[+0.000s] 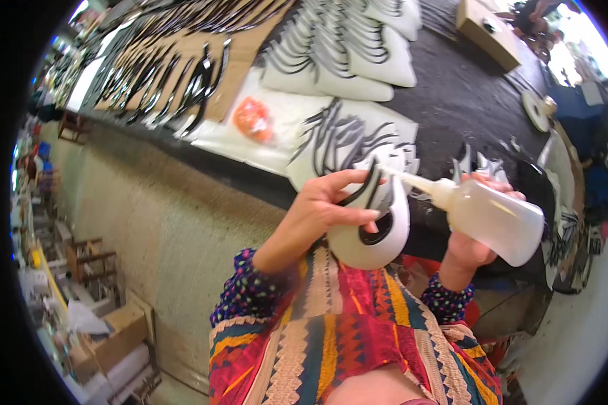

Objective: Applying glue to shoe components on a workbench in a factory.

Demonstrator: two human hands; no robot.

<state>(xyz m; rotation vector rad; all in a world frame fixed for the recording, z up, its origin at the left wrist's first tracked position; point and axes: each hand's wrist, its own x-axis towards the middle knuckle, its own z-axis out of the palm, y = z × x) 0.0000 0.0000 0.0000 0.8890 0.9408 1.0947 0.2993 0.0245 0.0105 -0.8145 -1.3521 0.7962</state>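
Between the fingers and thumb of my left hand (317, 209) is a curved white piece (367, 251) with black and grey parts at its top and a dark opening in its middle. My right hand (467, 251) grips a translucent squeeze bottle (503, 223), tilted so that its long thin nozzle (412, 179) points left. The nozzle's tip is close to the upper end of the white piece; whether they touch I cannot tell. Just beyond my hands, flat white pieces with black and grey curved shapes (351, 135) lie on the table.
Stacked white pieces with black curves (358, 54) cover part of the black tabletop (446, 101). Shiny black curved strips (199, 84) lie on cardboard at the far left, near an orange bundle (252, 119). A cardboard box (488, 34) stands far right, with a person beyond it.
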